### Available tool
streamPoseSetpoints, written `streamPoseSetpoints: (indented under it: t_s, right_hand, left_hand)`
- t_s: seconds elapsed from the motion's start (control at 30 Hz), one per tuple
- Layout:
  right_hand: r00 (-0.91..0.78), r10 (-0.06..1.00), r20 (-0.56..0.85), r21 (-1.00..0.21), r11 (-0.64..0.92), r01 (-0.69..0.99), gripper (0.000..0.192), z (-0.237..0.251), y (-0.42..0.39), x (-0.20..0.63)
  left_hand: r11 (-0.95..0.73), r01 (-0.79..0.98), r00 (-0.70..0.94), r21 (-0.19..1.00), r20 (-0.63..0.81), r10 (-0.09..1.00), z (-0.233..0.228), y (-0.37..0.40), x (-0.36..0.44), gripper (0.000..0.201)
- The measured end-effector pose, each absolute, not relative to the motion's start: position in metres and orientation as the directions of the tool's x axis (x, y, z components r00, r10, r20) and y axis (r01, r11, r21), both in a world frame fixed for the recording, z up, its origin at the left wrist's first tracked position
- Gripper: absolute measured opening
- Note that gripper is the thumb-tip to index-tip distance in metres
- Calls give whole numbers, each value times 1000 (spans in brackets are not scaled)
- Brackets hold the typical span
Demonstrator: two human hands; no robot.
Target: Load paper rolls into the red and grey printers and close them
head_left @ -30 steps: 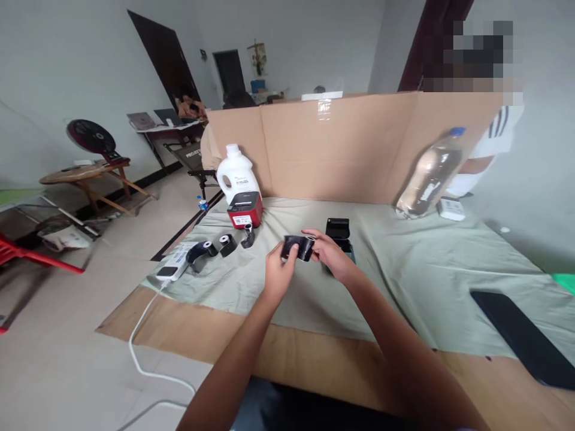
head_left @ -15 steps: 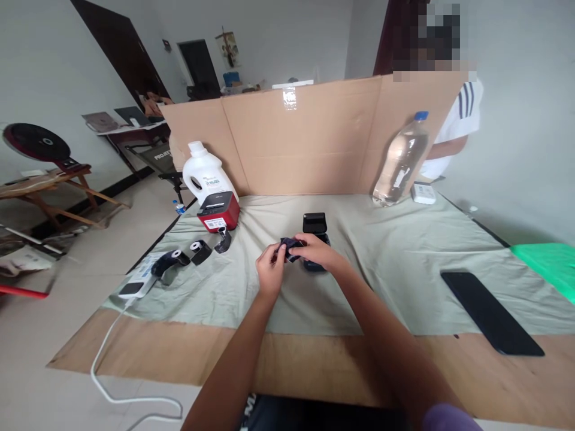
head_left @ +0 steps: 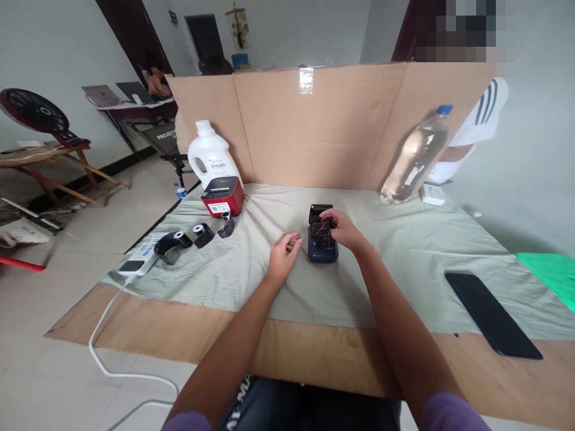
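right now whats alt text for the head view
A person's right hand presses a dark film-like piece into a small dark blue open-lidded device on a pale green cloth, the left hand loosely curled beside it. A red and black box-shaped printer sits further left.

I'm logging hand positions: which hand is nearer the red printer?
Left. The left hand hovers over the cloth, to the right of the red printer and nearer the camera. The right hand is farther right, on the black device.
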State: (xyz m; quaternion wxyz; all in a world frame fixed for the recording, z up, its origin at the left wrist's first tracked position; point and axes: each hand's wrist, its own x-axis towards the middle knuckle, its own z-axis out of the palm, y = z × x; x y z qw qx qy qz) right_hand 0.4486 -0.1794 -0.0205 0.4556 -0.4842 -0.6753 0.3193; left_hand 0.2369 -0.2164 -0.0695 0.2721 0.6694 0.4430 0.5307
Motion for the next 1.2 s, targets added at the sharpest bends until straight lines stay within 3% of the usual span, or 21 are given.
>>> streamPoseSetpoints:
  t_s: [0.2,0.37,0.7,0.97,1.2]
  right_hand:
    - [-125,904,410,-798,421,431,27,-43,-176,446]
    - [-126,903,410,-738,410,536,17,-48,-177,446]
    - [-75,914,398,-873,403,274,18,-49,-175,449]
    - [-28,929,369,-818,339,465,10,-46,-174,449]
    - [-47,934,355,-873,349,341,9,-48,-170,454]
  left_hand:
    - [-475,341,143,811,455,879,-72,-215,239,21]
    - [-461,346,158,817,434,887,-73,-213,239,23]
    - [-469,358,190,807,429,883,-72,-214,239,23]
    - [-470,376,206,798,422,883,-72,-214,238,24]
    - [-454,383,213,804,402,891,-74,-213,239,25]
